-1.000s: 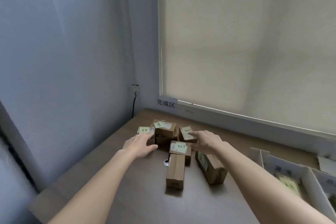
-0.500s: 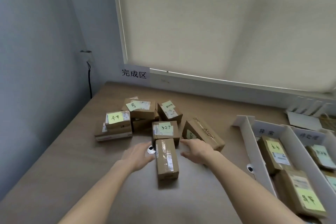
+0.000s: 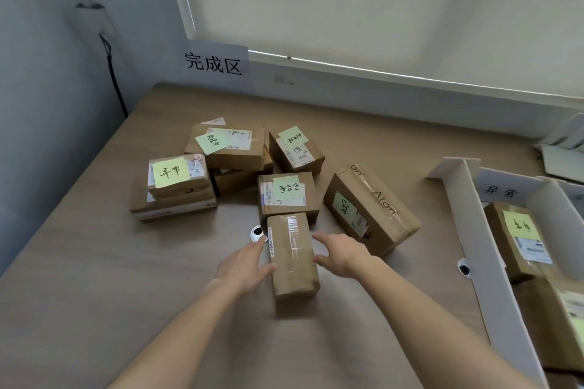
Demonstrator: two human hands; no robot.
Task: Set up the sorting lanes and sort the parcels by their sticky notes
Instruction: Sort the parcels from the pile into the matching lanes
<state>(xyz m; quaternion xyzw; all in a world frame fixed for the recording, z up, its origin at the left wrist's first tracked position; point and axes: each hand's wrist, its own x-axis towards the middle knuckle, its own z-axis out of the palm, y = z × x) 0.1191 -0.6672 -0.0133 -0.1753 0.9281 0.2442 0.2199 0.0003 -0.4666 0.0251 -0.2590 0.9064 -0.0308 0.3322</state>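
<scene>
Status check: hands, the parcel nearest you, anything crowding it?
Left hand and right hand flank the long parcel, fingers at its sides. No sticky note visible on it. Noted parcel butts its far end.

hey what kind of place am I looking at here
Probably a small parcel-sorting station in an office room: brown cardboard parcels with green sticky notes piled on a wooden table, white cardboard lane dividers at the right, and a white paper wall sign.
</scene>
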